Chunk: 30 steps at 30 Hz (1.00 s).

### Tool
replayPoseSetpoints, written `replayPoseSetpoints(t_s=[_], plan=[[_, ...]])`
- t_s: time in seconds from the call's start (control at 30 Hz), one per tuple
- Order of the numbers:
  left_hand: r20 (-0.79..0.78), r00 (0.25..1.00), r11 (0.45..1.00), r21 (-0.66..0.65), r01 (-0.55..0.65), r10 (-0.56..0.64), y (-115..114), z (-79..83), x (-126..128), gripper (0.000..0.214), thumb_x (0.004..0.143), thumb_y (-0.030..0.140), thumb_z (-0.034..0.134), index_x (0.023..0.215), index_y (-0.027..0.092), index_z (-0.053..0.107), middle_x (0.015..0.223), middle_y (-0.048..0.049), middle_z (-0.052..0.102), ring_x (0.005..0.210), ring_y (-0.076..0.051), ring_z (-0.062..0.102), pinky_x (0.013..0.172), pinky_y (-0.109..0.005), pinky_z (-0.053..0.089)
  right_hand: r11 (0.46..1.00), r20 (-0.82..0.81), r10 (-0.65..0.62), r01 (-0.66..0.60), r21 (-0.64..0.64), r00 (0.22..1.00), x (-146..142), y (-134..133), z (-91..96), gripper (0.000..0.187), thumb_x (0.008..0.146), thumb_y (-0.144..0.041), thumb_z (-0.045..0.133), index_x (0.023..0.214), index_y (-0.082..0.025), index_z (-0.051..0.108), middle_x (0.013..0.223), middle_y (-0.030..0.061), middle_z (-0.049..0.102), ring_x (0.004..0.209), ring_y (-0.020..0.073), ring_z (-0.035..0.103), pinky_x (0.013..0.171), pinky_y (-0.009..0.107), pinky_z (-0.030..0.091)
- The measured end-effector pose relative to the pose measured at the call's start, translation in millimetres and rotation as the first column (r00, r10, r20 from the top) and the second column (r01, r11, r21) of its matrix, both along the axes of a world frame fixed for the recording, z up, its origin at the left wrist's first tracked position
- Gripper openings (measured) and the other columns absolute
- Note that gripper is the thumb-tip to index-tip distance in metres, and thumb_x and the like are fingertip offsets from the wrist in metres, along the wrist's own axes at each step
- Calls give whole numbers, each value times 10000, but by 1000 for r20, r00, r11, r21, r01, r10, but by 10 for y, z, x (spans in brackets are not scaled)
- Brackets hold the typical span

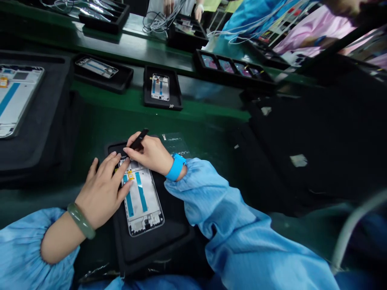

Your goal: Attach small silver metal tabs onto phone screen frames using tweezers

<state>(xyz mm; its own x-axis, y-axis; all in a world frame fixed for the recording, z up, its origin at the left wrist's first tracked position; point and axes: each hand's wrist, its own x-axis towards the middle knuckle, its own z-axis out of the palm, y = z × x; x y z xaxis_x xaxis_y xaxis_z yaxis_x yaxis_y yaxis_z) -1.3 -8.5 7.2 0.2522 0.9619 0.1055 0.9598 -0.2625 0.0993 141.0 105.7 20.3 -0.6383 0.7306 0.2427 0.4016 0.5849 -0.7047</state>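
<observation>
The left hand (101, 191) is partly open, its fingers spread and their tips resting on the upper part of a white smartphone mid-frame (142, 201), which lies flat in a black tray (151, 253) on the green counter (208, 133). The right hand (149, 155), with a blue wrist strap (176, 167), is closed in a pinch around a slim black tool (139, 139), its lower end hidden by the fingers just above the frame's top edge.

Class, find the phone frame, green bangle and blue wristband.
Phone frame (136, 201): head view, white panel.
Green bangle (80, 220): head view, outer curve.
Blue wristband (176, 167): head view, strap middle.
</observation>
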Motion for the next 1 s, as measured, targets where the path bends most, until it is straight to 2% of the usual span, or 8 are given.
replayPoseSetpoints(t_s=[0.2,0.4,0.53,0.7,0.87,1.0], plan=[[-8,999,999,22,45,-45,55,26,-39,487,854,408,394,1254,139,458,1200,-156,492,1169,-299,443,1024,-572,271,997,4,18,-18,81,1000,-65,-8,4,87,807,-222,547,843,-144,563,760,4,593,652,98,559,617,204,423],[-7,999,999,27,35,-35,49,8,-43,495,860,409,383,1272,141,439,1214,-150,489,1188,-298,426,1032,-571,255,997,-86,-45,49,53,995,-28,-7,-61,79,800,-228,535,808,-152,552,717,-7,573,646,96,555,633,204,432],[3,1000,1000,7,29,-29,48,11,-41,489,865,411,373,1272,147,438,1216,-143,491,1201,-295,417,1034,-570,252,999,-118,-41,42,4,992,-13,3,-70,84,796,-239,531,800,-155,539,708,-12,573,627,90,555,638,205,445],[11,1000,1000,11,18,-18,45,15,-35,471,858,384,387,1258,143,450,1207,-142,499,1198,-288,423,1041,-560,249,997,-97,-1,8,71,995,7,10,-73,85,800,-231,512,811,-152,544,767,6,583,648,92,553,635,206,446],[11,1000,1000,8,20,-20,41,15,-31,472,853,374,397,1258,138,450,1213,-146,501,1203,-294,422,1039,-573,239,999,-147,-14,20,42,989,44,21,-77,76,799,-223,519,789,-150,538,742,-4,579,620,77,550,613,186,450],[-2,1000,1000,2,17,-17,37,27,-28,467,858,371,388,1266,151,442,1218,-145,503,1214,-294,413,1034,-603,210,994,-101,30,-19,106,994,38,16,-85,98,815,-234,508,818,-147,553,763,10,595,651,91,572,634,200,454]])
